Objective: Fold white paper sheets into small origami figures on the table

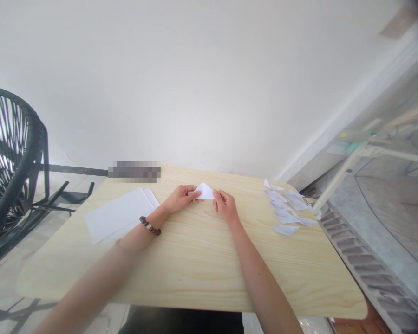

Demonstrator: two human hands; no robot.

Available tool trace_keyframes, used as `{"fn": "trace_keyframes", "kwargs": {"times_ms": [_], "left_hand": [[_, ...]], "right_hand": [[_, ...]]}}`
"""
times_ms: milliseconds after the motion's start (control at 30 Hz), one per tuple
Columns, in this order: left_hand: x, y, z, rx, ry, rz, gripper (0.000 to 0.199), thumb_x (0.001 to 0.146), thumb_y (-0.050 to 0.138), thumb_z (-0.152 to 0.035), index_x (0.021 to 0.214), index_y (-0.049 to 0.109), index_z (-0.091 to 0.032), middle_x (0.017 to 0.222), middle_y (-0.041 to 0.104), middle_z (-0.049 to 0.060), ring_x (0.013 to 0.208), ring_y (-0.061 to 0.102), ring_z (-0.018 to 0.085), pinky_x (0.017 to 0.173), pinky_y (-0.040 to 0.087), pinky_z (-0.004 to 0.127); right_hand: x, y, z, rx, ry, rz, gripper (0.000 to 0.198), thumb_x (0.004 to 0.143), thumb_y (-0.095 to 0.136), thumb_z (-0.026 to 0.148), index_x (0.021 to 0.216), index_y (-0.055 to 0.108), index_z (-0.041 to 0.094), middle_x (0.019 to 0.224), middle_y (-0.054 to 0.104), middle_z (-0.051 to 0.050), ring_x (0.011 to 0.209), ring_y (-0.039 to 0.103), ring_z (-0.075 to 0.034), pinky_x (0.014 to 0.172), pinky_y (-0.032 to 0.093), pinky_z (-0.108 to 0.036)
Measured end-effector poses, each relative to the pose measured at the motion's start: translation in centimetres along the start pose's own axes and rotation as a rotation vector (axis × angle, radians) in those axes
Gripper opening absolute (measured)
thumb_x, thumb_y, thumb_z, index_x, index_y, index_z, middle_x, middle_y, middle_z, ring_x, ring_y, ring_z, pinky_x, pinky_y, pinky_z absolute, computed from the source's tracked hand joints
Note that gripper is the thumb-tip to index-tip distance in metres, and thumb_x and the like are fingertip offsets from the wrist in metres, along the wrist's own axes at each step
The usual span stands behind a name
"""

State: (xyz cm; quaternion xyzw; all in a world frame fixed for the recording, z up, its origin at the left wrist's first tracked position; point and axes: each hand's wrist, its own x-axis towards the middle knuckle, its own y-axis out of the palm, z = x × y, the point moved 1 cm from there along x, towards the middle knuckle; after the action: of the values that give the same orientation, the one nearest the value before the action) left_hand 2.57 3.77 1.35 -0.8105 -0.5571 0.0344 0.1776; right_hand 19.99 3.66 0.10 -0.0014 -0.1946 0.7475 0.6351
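Observation:
A small white piece of folded paper (205, 191), roughly triangular with its peak upward, is held up over the middle of the table. My left hand (183, 198) pinches its left end, the thumb lying across the front. At the right corner, the thumb and curled fingers of my right hand (224, 204) close on the paper. A dark beaded bracelet (149, 226) circles my left wrist. Off to the right lie several folded white paper pieces (285, 229) in loose rows. Flat white sheets (120, 214) lie left of my left hand.
The light wood table (195, 273) stands against a white wall (209, 93). A black woven chair (35, 134) is at the left. On the right are a white metal frame (341, 183) and a grey ruffled cloth edge (369, 260). A blurred-out patch (134, 172) covers the table's back left.

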Motion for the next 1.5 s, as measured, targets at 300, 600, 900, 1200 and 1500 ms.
{"fn": "trace_keyframes", "kwargs": {"times_ms": [300,600,900,1200,1500], "left_hand": [[-0.14,-0.04,-0.06,0.009,-0.058,0.03,0.038,0.075,0.043,-0.044,0.072,0.06,-0.01,0.063,0.056,0.0,0.054,0.044,0.008,0.051,0.031,0.02],[-0.23,0.15,-0.23,0.021,-0.081,0.117,0.041,0.072,0.046,-0.047,0.07,0.06,-0.009,0.061,0.054,-0.001,0.051,0.039,0.007,0.046,0.027,0.019],[-0.39,-0.05,-0.5,-0.03,-0.086,0.16,0.036,0.069,0.051,-0.043,0.082,0.058,-0.011,0.069,0.061,0.003,0.057,0.049,0.011,0.049,0.033,0.019],[-0.17,0.1,-0.15,-0.012,-0.098,0.072,0.038,0.07,0.049,-0.046,0.075,0.061,-0.01,0.073,0.06,0.002,0.066,0.052,0.014,0.059,0.039,0.022],[-0.1,-0.05,-0.19,-0.054,-0.06,0.015,0.036,0.067,0.055,-0.042,0.086,0.056,-0.012,0.074,0.057,0.002,0.065,0.051,0.012,0.056,0.039,0.021]], "right_hand": [[-0.07,0.06,-0.1,-0.094,-0.039,0.001,0.037,0.079,0.037,0.044,0.052,0.038,0.017,0.044,0.04,0.004,0.042,0.036,-0.007,0.044,0.029,-0.02],[-0.13,0.0,0.01,-0.119,-0.036,0.071,0.038,0.08,0.035,0.043,0.053,0.039,0.017,0.045,0.039,0.004,0.044,0.035,-0.007,0.045,0.029,-0.02],[-0.15,-0.05,0.17,-0.089,-0.021,0.151,0.038,0.078,0.037,0.046,0.052,0.04,0.017,0.044,0.041,0.004,0.041,0.036,-0.007,0.044,0.03,-0.02],[-0.2,0.04,0.29,-0.033,-0.005,0.152,0.035,0.077,0.039,0.043,0.054,0.042,0.017,0.044,0.043,0.004,0.041,0.038,-0.007,0.044,0.031,-0.019],[-0.16,0.12,0.18,-0.003,-0.003,0.174,0.032,0.076,0.042,0.042,0.056,0.043,0.017,0.044,0.042,0.005,0.04,0.036,-0.006,0.043,0.03,-0.019]]}}
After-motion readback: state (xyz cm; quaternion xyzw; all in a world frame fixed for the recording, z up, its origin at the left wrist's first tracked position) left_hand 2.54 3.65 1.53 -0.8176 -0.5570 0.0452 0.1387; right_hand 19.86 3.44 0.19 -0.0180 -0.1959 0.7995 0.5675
